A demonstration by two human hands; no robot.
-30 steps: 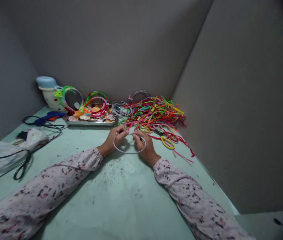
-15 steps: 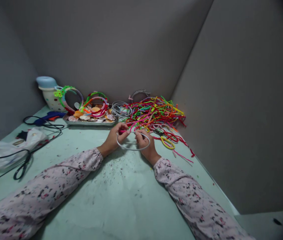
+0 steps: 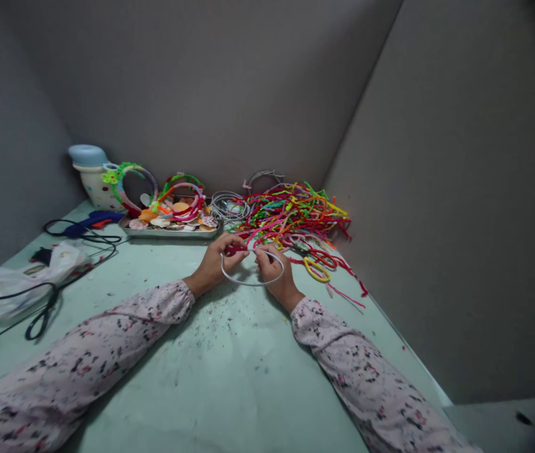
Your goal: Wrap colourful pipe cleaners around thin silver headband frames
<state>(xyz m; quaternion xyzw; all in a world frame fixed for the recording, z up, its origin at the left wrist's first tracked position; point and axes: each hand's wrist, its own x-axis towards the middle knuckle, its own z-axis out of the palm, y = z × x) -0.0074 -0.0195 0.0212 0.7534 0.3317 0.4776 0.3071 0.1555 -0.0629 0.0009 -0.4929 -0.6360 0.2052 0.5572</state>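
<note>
At mid-frame, my left hand [image 3: 216, 259] pinches a red strip [image 3: 235, 249] at the grey wire hoop's [image 3: 248, 284] far edge; my right hand [image 3: 277, 275] grips that edge just beside; its long axis runs left to right.

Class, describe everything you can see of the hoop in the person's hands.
The hoop is a thin, smooth, pale grey loop that looks like wire or plastic. Its near curve is bare and rounded. It is held over the table, its far part pinched by the left hand and right hand, which hide some of it, so whether it closes fully is unclear.
</note>
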